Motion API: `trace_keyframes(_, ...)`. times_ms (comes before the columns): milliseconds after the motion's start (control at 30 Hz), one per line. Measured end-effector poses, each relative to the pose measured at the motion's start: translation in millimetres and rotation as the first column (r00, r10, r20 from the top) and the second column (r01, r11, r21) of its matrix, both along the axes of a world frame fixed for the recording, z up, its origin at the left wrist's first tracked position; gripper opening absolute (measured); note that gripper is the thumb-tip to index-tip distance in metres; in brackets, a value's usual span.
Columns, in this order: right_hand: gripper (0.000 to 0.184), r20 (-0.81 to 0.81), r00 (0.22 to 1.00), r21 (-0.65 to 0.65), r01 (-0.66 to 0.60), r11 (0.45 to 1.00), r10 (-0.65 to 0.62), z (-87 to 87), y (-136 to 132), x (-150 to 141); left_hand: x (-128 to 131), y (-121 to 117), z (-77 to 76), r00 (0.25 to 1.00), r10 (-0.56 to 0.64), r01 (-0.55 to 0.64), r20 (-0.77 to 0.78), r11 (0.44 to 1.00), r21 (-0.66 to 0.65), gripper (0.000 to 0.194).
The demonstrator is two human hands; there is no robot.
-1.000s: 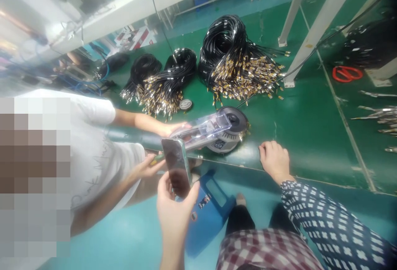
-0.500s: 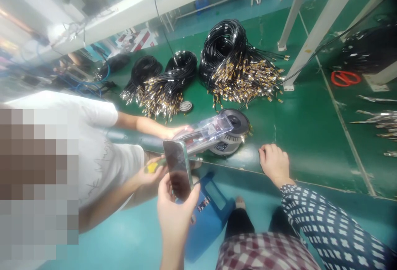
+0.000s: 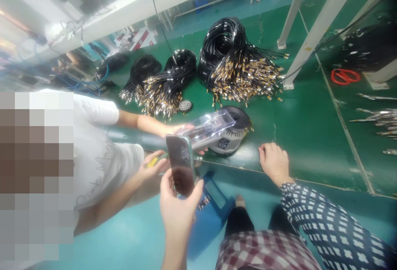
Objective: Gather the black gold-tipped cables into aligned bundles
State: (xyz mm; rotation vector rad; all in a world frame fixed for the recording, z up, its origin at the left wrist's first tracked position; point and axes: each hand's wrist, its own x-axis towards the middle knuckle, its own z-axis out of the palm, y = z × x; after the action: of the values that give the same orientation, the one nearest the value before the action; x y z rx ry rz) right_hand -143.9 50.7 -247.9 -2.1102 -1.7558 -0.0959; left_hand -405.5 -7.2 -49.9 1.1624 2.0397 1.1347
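Note:
My left hand [image 3: 178,206] is closed around a smartphone [image 3: 180,164], holding it upright by its lower edges. Behind the phone lies a grey machine [image 3: 228,142] with a round dark top and a clear plastic cover [image 3: 214,123]. A co-worker's hand [image 3: 181,129] touches the cover's near end. In the co-worker's other hand [image 3: 151,170] is a tool with a yellow and green handle [image 3: 152,162], its far end hidden by the phone. My right hand [image 3: 274,160] rests on the green table by its front edge, fingers curled under, with nothing visible in them.
Coiled bundles of black cables with metal ends [image 3: 229,61] lie at the back of the green table [image 3: 313,137]. A small round tin-like object [image 3: 185,106] sits beside them. White posts [image 3: 322,26] rise at the right, near red-handled scissors [image 3: 345,76]. Below is a blue stool [image 3: 211,220].
My left hand and the phone have shifted slightly right and up. The co-worker's tool hand has moved a little, also upward. My right hand stays in place.

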Motion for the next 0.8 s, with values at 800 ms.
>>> trace_keyframes(800,0.025,-0.021,1.0,0.001,-0.004,1.0,0.004,0.8,-0.1,0.9,8.0,5.3,19.4,0.998,-0.005,0.006,-0.069,1.0,0.021,0.064)
